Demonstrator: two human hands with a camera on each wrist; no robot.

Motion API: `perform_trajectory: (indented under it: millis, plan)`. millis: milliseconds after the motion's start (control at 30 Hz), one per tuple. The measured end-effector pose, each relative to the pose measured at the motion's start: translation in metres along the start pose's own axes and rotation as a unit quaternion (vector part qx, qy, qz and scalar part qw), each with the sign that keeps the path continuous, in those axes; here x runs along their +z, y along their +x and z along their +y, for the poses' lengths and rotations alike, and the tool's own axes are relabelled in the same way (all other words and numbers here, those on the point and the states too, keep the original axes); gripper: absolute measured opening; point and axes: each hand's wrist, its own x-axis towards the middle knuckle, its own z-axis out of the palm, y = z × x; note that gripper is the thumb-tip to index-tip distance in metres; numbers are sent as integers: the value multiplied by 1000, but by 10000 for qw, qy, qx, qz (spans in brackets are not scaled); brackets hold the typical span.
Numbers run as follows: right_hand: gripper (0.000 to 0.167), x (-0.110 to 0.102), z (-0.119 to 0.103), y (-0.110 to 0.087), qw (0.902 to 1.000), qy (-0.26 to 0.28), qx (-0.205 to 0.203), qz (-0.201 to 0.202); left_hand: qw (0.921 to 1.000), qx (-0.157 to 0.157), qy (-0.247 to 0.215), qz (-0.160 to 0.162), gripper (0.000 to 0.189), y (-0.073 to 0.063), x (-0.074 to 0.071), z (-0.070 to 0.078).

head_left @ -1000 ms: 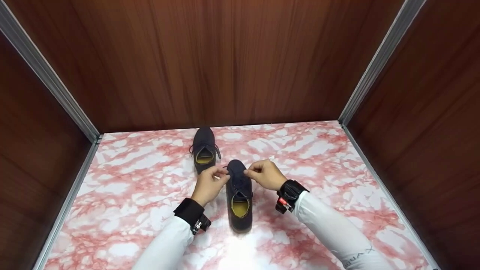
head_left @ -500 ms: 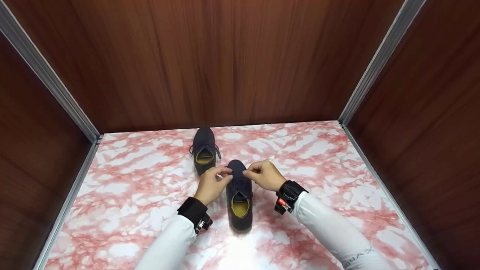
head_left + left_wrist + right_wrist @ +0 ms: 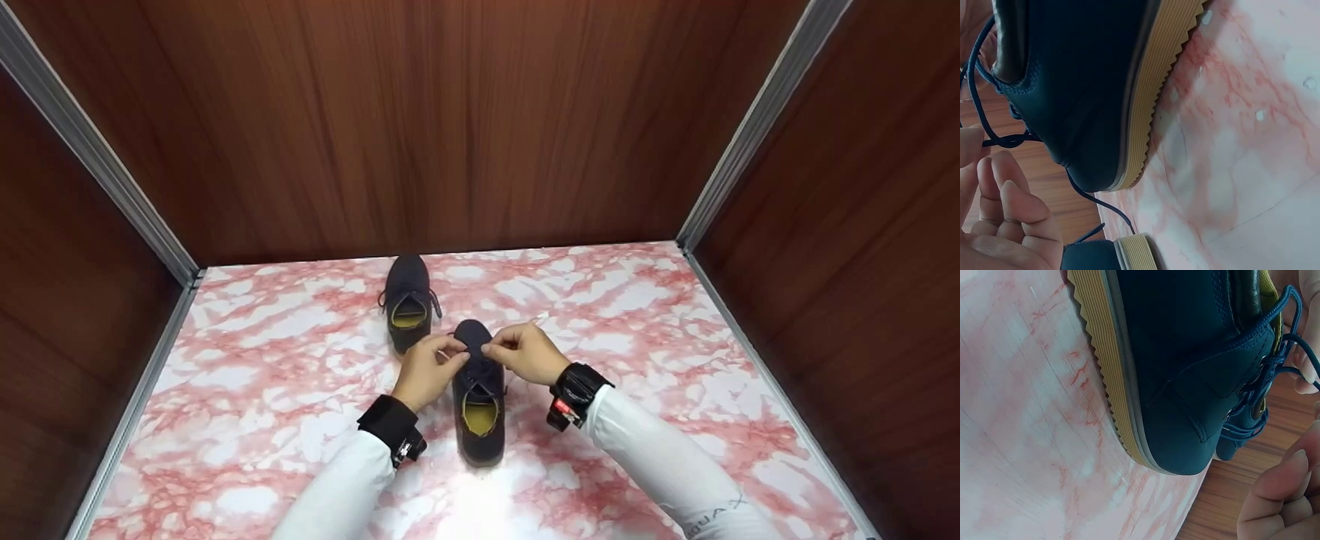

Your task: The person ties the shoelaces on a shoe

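A dark navy lace-up shoe (image 3: 480, 446) stands on its sole in front of me, its toe pointing away and its yellow lining showing. My left hand (image 3: 429, 367) is over its left side, thumb and forefinger pinching a loop of the blue shoelace (image 3: 976, 95). From the right, my right hand (image 3: 532, 354) pinches lace above the shoe's front; its fingertips lie partly beyond the edge of the right wrist view. Crossed laces (image 3: 1275, 365) rise from the eyelets between both hands. The two hands' fingertips are close together but apart.
A matching shoe (image 3: 409, 274) stands farther back on the left, laces hanging at its sides. Both shoes are on a red-and-white marbled surface (image 3: 262, 420). Brown wood-look panels (image 3: 465, 127) with grey metal edging (image 3: 750, 135) enclose the back and sides.
Both hands have drawn slightly closer together over the shoe, the left moving right and the right moving a little left. Neither shoe has visibly moved.
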Motion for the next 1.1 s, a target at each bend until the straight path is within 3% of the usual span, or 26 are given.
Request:
perform_trajectory:
  millis: [200, 367, 567, 833, 1100]
  plan:
    - [26, -2, 4, -5, 9996, 252, 107, -56, 9995, -177, -244, 65, 9, 2, -1, -2]
    - [18, -3, 11, -13, 9994, 284, -11, -186, 9985, -394, -372, 117, 9, 2, -2, -5]
    - [5, 0, 16, -21, 9977, 86, -248, -621, 9959, -665, -603, 123, 10, 3, -2, -6]
    - [14, 15, 12, -24, 9890, -216, -563, -1350, 9949, -799, -615, 52, 10, 3, -2, -6]
    - [11, 22, 11, -24, 9822, -760, -1169, -1258, 9919, -1010, -768, 10, 8, 2, -3, -6]
